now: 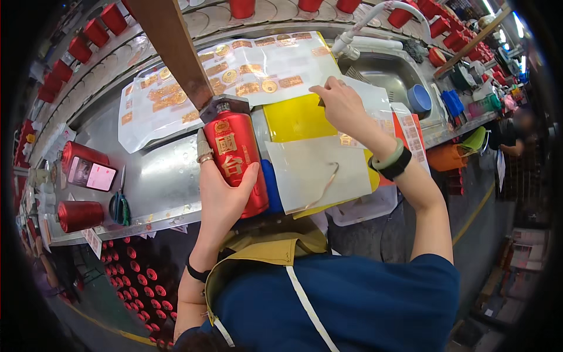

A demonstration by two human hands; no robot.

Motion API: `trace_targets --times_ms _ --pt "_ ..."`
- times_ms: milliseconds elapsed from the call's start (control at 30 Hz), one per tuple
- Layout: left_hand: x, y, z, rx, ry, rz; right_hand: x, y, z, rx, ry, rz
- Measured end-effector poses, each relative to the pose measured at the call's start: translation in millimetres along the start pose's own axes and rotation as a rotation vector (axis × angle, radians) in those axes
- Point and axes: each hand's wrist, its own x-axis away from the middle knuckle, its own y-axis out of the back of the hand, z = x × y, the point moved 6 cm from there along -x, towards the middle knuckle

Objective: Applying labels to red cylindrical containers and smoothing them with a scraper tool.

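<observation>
My left hand [226, 190] grips a red bottle [241, 152] with raised gold lettering, tilted slightly left. A pale cover sits on one fingertip beside the bottle. At the bottle's neck is the lower end of a brown post [176, 47]. My right hand [345, 111] is raised near a yellow sheet [293, 120], its fingers pinched together; whatever may be between them is too small to make out. Nearer me lies a whitish backing sheet [302, 176] with a thin curled strip [332, 182] on it. Behind, gold stickers [246, 88] cover a large clear-and-white sheet.
On the metal bench at left are a phone [92, 175] leaning on a red container, another red container [81, 216] and scissors [121, 205]. A sink [375, 70] with a blue bowl [419, 98] is at right. Red cups [113, 19] line the conveyor [176, 23] behind.
</observation>
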Motion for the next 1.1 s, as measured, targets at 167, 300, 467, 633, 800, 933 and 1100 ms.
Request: trace_targets --times_ms 167,300,467,633,800,933,1100 --pt "0.1 -0.7 -2.9 -0.013 -0.038 0.0 -35.5 -27.9 -17.5 0.172 0.022 0.089" --pt "1.3 0.0 -12.1 -0.028 -0.008 0.011 -45.7 -32.0 -36.2 0.284 0.074 0.062" --pt "1.0 0.9 -5.9 -0.111 0.026 0.019 -44.0 -20.4 -113.4 0.227 -0.03 0.073" --pt "1.8 -0.5 -14.6 -0.098 0.027 0.011 -41.7 -61.3 -283.3 -0.737 -0.861 0.094" --pt "3.8 2.4 -14.2 -0.218 0.058 0.018 0.0 -87.3 -368.9 -1.127 -1.096 -0.113" --pt "8.2 11.3 -6.4 -0.176 0.075 -0.045 -32.8 -104.2 -312.1 -1.299 -1.129 0.025" --pt "4.5 3.4 -10.4 -0.183 0.054 -0.003 -67.7 -25.4 -178.4 -0.609 -0.563 0.373"
